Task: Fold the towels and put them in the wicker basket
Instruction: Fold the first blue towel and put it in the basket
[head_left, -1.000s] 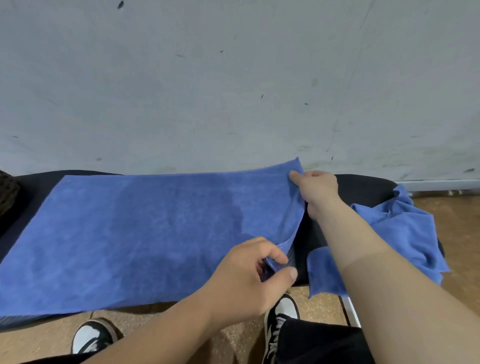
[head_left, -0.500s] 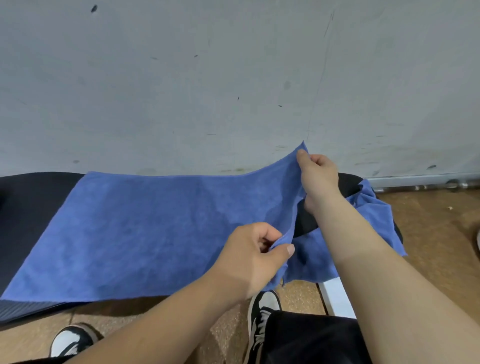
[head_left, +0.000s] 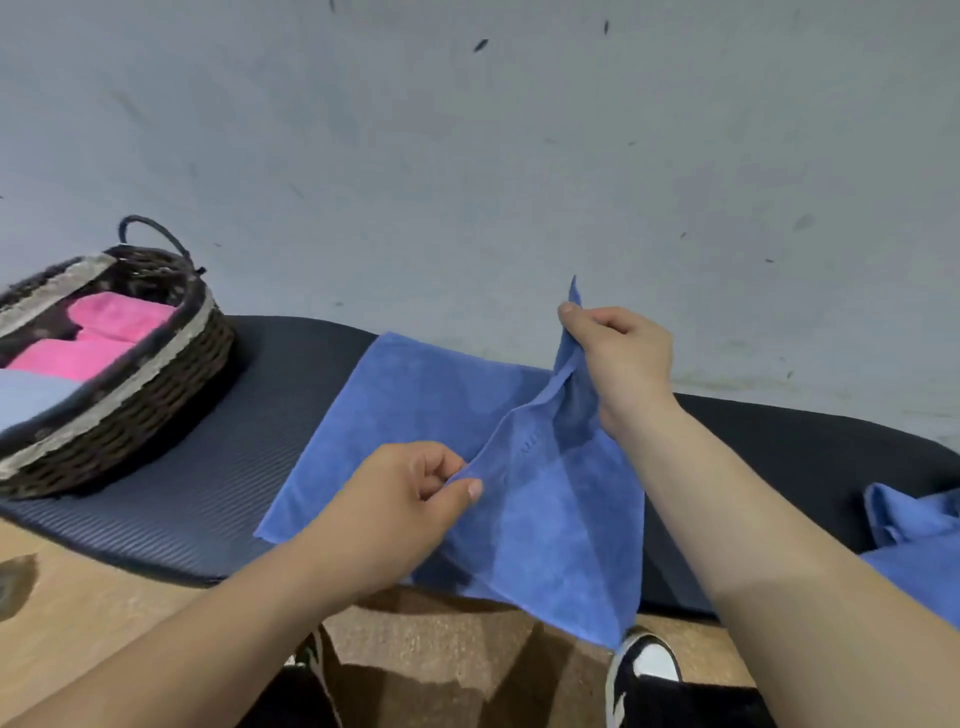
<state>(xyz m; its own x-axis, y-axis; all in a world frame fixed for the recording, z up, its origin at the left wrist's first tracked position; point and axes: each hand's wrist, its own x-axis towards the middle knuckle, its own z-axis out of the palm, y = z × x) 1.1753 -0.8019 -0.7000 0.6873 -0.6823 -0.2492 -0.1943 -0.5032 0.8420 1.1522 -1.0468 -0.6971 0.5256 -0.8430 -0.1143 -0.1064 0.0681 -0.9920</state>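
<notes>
A blue towel (head_left: 441, 405) is spread on a black ribbed mat (head_left: 208, 499), with its right part lifted and drawn over toward the left. One edge of the lifted part is pinched between the thumb and curled fingers of the left hand (head_left: 410, 499), low over the middle of the towel. The far corner is gripped by the right hand (head_left: 618, 358), which is raised above the mat, and the corner's tip sticks up past the thumb. Between the two hands the cloth is stretched in a slanting fold. Its near corner hangs over the mat's front edge, above the tan floor (head_left: 78, 613).

A wicker basket (head_left: 156, 374) of dark weave, with a pale band along the rim, is set on the left end of the mat, well apart from the towel. Folded pink towels (head_left: 114, 322) are seen inside it, and a pale blue cloth (head_left: 26, 395) lies at its near end. A second blue towel (head_left: 914, 525) lies crumpled at the right end of the mat, partly cut off by the frame edge. A grey, marked wall (head_left: 467, 156) rises behind the mat. A black-and-white shoe (head_left: 644, 660) is seen on the floor just below the hanging corner.
</notes>
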